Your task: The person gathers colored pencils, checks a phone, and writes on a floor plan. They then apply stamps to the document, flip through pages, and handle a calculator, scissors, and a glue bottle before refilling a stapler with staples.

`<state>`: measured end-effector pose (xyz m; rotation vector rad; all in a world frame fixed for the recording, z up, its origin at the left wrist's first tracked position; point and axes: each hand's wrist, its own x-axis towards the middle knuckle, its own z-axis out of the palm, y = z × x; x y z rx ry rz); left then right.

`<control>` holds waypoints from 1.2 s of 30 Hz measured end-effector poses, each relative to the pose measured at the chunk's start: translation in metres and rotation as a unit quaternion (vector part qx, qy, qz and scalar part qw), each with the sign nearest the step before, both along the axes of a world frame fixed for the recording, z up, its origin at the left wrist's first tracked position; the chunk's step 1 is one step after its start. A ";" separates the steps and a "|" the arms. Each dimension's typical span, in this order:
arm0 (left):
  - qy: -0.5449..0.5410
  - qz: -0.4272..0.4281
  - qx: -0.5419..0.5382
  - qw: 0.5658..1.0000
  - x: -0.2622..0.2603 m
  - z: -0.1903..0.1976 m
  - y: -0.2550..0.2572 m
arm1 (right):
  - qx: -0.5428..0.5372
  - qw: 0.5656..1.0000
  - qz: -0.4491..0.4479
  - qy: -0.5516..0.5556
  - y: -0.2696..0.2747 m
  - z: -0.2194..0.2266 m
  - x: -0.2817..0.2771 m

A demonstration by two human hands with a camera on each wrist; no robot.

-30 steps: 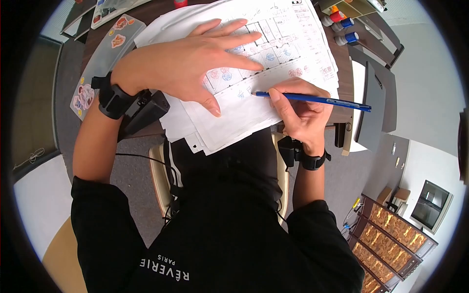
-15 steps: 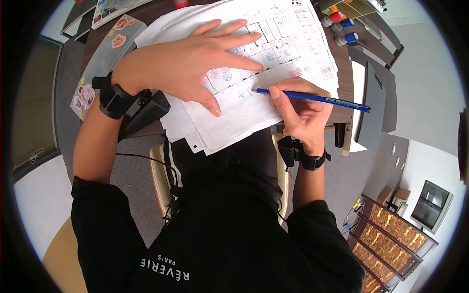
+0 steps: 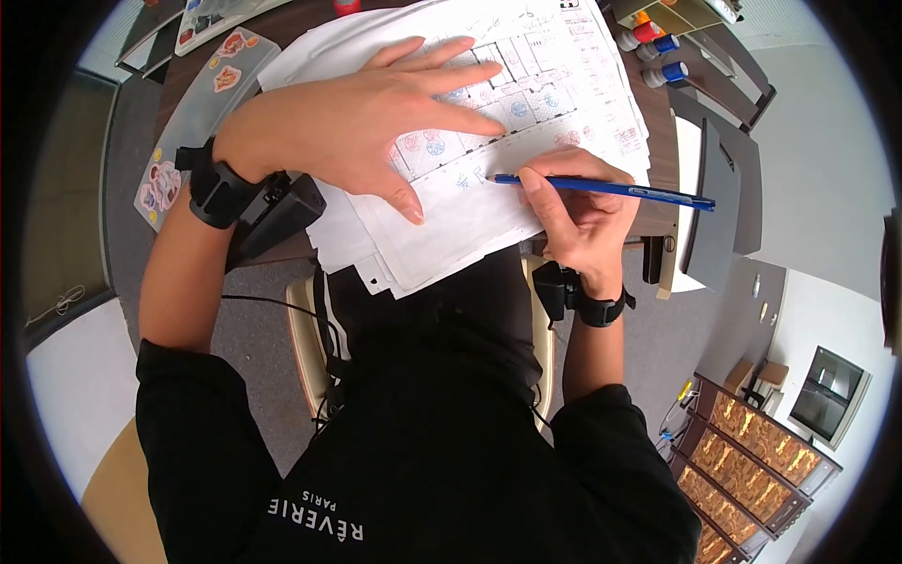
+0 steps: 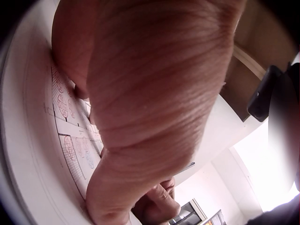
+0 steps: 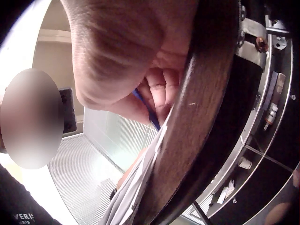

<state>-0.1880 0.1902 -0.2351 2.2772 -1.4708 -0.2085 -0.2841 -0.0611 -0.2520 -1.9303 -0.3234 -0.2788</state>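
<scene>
My right hand (image 3: 587, 209) pinches a slim blue pen (image 3: 620, 190) between thumb and fingers, its tip on the top sheet of paper (image 3: 451, 230). Small blue handwritten marks (image 3: 464, 180) lie just left of the tip. The sheet carries a printed floor plan (image 3: 526, 89) with red and blue circled notes. My left hand (image 3: 376, 122) rests on the plan, fingers spread, thumb toward the near edge. In the right wrist view, part of the blue pen (image 5: 149, 111) shows under the palm; its tip is hidden there.
Loose sheets form an uneven stack on the dark wooden table (image 3: 663, 150). A clear folder with stickers (image 3: 225, 80) lies to the left. Several red- and blue-capped stamps (image 3: 667, 75) stand at the back right. Dark folders (image 3: 719, 207) lie beyond the table's right side.
The pen tip has shifted slightly, and a few fresh blue strokes have appeared beside the earlier marks. My left hand has stayed in place.
</scene>
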 end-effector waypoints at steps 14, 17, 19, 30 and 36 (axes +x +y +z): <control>-0.001 -0.005 -0.004 1.000 0.000 0.002 0.001 | 0.164 0.985 -0.021 -0.056 -0.001 -0.002 0.005; -0.002 -0.007 -0.005 1.000 0.000 0.002 0.000 | 0.183 0.981 -0.032 -0.052 -0.002 -0.002 0.005; 0.004 -0.005 -0.001 1.000 0.000 0.004 0.001 | 0.144 0.987 -0.051 -0.056 -0.002 -0.003 0.005; 0.031 0.001 -0.037 0.999 0.006 0.005 0.000 | 0.133 0.988 -0.050 -0.062 -0.002 -0.003 0.005; 0.033 0.003 -0.042 0.999 0.002 0.009 0.000 | 0.155 0.986 -0.036 -0.048 -0.001 -0.002 0.005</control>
